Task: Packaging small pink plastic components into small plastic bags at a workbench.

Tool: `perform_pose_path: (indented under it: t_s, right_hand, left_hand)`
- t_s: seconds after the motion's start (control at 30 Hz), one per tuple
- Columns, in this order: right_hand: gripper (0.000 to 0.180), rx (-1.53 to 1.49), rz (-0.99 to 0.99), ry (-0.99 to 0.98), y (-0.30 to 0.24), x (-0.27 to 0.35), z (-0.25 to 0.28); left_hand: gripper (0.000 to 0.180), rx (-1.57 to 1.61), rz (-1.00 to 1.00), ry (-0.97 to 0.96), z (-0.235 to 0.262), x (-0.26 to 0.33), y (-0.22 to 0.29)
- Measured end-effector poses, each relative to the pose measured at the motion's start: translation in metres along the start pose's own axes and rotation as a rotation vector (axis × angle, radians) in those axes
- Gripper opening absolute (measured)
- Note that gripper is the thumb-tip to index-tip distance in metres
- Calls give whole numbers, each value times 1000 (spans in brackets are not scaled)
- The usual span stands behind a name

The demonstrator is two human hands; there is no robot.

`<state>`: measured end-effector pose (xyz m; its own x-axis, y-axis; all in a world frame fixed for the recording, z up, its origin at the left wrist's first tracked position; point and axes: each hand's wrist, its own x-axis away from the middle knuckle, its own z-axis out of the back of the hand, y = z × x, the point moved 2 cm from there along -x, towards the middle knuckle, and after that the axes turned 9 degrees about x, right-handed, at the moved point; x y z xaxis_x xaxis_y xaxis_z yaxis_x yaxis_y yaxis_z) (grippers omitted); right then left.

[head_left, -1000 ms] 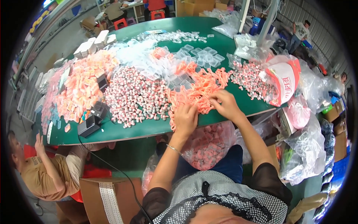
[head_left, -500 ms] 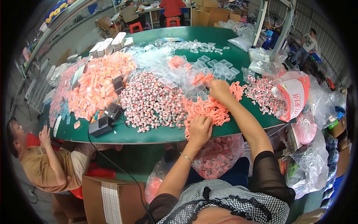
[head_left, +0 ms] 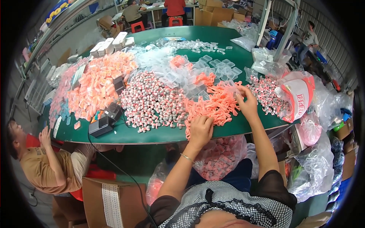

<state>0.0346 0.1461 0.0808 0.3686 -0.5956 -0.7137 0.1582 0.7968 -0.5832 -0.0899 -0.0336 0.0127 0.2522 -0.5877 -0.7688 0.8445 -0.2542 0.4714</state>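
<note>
A heap of orange cords (head_left: 218, 99) lies before me on the green table. On its near edge rests my left hand (head_left: 200, 131), fingers curled down into the cords; how much they grip is partly hidden. At the heap's right side is my right hand (head_left: 248, 102), its thumb and fingers apart and fingertips against the cords. Left of the heap spreads a large pile of small grey-and-pink rounded pieces (head_left: 152, 100). Clear plastic cases (head_left: 228, 69) lie just beyond the cords.
Orange cases (head_left: 97, 89) are piled far left, near a black box-shaped device (head_left: 100, 127) with a cable. A red-and-white bag (head_left: 298, 97) stands right, beside more grey-and-pink pieces (head_left: 268, 95). A co-worker (head_left: 47, 163) sits left; a carton (head_left: 114, 201) stands below the table.
My right hand has moved from the far side of the cords to their right side. The separate clump at right has merged into the heap. My left hand stays almost in place.
</note>
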Motion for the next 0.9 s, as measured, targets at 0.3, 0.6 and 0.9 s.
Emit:
perform_pose_path:
  t_s: [0.3, 0.6, 0.9]
  right_hand:
    - [22, 622, 268, -63, 5, 88, 68]
    - [26, 471, 223, -199, 12, 106, 56]
    - [25, 446, 221, -164, 10, 108, 58]
  left_hand:
    - [25, 32, -73, 141, 17, -6, 12]
    - [16, -462, 321, 69, 79, -15, -67]
    - [10, -513, 274, -98, 67, -36, -75]
